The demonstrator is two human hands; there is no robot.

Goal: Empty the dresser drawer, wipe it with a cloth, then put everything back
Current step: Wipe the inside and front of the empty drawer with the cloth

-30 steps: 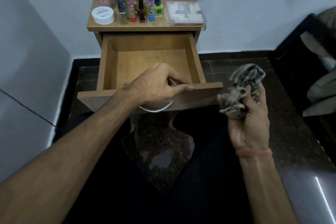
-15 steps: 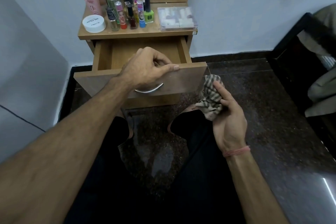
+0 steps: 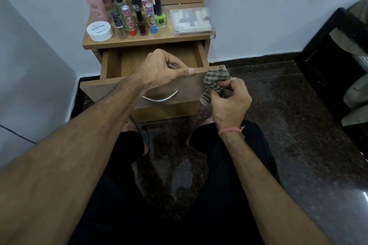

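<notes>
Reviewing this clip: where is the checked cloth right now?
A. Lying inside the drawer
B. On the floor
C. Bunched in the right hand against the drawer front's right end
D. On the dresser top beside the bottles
C: the right hand grips the checked cloth against the drawer front, at its right end.

Left hand (image 3: pixel 161 69) hides the drawer (image 3: pixel 113 65) floor (mostly).

Matt wood drawer (image 3: pixel 187 87), woven cloth (image 3: pixel 216 79), glossy floor (image 3: pixel 298 125)
</notes>
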